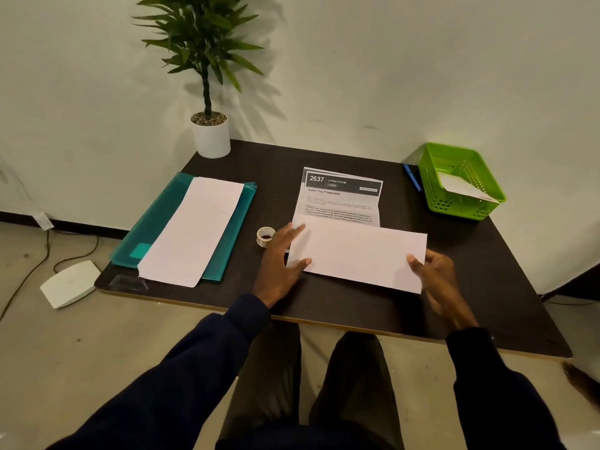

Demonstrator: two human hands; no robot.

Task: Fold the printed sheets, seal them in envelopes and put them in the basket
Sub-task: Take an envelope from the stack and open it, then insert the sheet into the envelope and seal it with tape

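One fold is going into the printed sheet, left hand spread flat, right hand pinching its edge (you're aiming for square corners).

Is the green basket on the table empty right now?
No, a white envelope lies tilted inside the green basket.
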